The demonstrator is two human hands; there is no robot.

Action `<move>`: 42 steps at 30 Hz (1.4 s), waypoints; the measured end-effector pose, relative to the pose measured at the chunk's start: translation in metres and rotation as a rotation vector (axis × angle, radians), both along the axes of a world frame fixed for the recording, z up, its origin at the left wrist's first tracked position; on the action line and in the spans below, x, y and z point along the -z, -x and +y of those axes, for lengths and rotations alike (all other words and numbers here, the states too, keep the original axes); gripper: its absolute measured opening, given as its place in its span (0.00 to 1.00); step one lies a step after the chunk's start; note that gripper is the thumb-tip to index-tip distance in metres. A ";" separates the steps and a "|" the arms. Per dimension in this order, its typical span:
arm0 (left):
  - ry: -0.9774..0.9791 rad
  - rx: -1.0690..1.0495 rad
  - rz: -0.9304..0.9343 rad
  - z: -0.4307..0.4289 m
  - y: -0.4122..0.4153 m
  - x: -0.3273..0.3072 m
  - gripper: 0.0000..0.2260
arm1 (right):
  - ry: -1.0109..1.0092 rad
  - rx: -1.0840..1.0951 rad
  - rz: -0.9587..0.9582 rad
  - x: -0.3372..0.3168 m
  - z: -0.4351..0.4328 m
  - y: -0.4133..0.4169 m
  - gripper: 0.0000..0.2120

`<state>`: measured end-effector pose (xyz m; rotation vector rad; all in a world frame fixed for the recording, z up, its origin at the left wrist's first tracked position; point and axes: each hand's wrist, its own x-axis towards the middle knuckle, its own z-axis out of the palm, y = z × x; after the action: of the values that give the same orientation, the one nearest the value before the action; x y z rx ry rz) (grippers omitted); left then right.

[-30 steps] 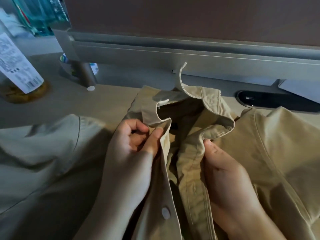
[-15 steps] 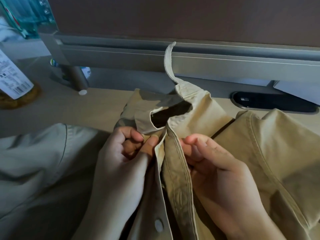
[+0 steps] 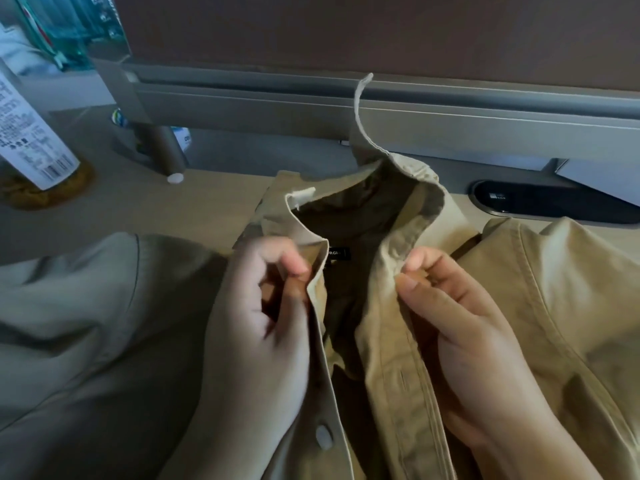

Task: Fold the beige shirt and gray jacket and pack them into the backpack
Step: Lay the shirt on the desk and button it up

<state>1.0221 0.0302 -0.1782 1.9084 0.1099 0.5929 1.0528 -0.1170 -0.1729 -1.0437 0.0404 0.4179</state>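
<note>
The beige shirt [image 3: 561, 306] lies front-up on the desk, its collar raised toward the back wall. My left hand [image 3: 266, 323] pinches the left front edge just below the collar. My right hand [image 3: 460, 317] pinches the right front edge with the buttonholes. The two edges are held apart, showing the dark inside and a black neck label [image 3: 337, 252]. A white button [image 3: 323, 437] sits on the left placket. The gray jacket [image 3: 79, 323] lies crumpled on the left, partly under the shirt. No backpack is in view.
A bottle with a white label [image 3: 31, 147] stands on a round yellow coaster at the far left. A grey metal rail [image 3: 415, 109] and its post [image 3: 159, 147] run along the back. A black oval cable port [image 3: 540, 202] sits in the desk behind the shirt.
The two front edges, held together half a second ago, are now pulled apart at the collar. My right hand has shifted right with its edge. The neck label is exposed.
</note>
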 end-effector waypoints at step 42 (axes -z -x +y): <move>0.193 0.220 0.256 -0.003 0.004 -0.006 0.23 | -0.015 -0.023 0.017 -0.006 -0.004 0.001 0.14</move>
<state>1.0183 0.0271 -0.1724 1.7709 0.1147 0.1814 1.0517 -0.1205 -0.1670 -1.0269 0.0403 0.4467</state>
